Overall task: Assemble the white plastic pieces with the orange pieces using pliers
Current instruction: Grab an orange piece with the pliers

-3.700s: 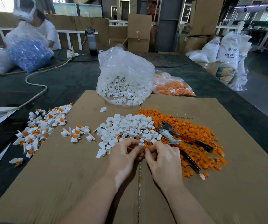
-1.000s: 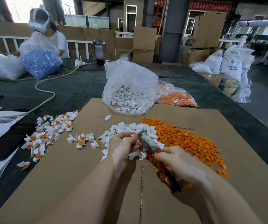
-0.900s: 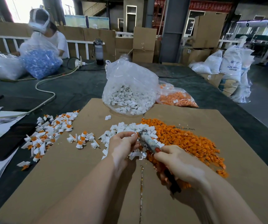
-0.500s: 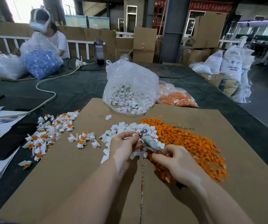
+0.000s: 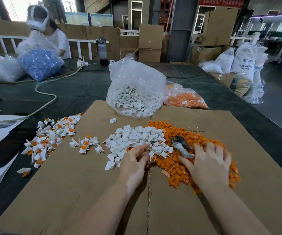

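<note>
White plastic pieces (image 5: pixel 137 135) lie in a loose heap on the flattened cardboard sheet (image 5: pixel 79 192), too many to count, and touch along their right edge an equally uncountable heap of orange pieces (image 5: pixel 176 165). One pair of pliers (image 5: pixel 181 146) rests on the orange heap, its metal head pointing up and away from the person, its handles running under the right hand (image 5: pixel 208 164). That hand lies spread, fingers splayed over the orange pieces and the handle end; whether it presses on the handles or merely covers them cannot be told, but it is not clenched round them. The left hand (image 5: pixel 135 161) sits at the near edge of the white heap, its fingertips pinched on what looks like one small white piece with orange showing in it, though the blur leaves this uncertain. The step in hand appears to be gathering parts for the next joint: one white and one orange piece have to be picked out and mated, after which the pliers must be taken up and squeezed on them. Finished white-and-orange units form two groups to the left, a large pile (image 5: pixel 52 134) reaching off the cardboard onto the dark table (image 5: pixel 86 87) and a smaller cluster (image 5: pixel 86 144) of roughly ten. Two supply bags stand behind: one bag of white parts (image 5: pixel 135 89) and one bag of orange parts (image 5: pixel 186 97).
</note>
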{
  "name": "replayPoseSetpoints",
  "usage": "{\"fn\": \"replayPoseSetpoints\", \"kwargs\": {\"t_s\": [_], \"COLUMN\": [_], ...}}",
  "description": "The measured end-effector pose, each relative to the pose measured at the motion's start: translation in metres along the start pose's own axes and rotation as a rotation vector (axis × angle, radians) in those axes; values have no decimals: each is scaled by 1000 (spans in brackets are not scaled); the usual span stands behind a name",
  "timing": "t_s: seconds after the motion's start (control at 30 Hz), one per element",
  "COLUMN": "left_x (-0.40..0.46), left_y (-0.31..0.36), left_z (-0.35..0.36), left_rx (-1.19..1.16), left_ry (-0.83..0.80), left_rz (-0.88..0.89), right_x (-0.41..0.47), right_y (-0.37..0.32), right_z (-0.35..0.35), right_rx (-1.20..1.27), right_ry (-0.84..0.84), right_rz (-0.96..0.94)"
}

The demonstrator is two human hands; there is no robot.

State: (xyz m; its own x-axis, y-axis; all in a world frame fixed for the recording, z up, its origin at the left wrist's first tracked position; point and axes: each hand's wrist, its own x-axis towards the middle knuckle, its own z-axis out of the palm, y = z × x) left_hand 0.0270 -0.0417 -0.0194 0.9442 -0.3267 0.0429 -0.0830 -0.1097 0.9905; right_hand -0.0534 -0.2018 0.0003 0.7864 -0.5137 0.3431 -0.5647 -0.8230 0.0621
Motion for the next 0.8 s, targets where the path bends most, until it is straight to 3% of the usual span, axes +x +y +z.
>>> {"fn": "replayPoseSetpoints", "kwargs": {"t_s": [0.1, 0.2, 0.4, 0.63, 0.8], "left_x": [1, -1, -8, -11, -15], "left_y": [-1, -2, -5, -3, -1], "left_z": [1, 0, -3, -1, -4], "left_rx": [15, -2, -23, 89, 27], "left_ry": [-10, -39, -145, -110, -34], "left_rz": [3, 8, 45, 122, 112], "right_x": [-9, -20, -28, -30, -30], "right_y": [-21, -43, -51, -50, -48], "right_z": [6, 8, 16, 14, 14], "right_rx": [437, 616, 736, 760, 783], "right_ry": [198, 240, 229, 235, 288], "right_rz": [-258, -398, -317, -331, -316]}}
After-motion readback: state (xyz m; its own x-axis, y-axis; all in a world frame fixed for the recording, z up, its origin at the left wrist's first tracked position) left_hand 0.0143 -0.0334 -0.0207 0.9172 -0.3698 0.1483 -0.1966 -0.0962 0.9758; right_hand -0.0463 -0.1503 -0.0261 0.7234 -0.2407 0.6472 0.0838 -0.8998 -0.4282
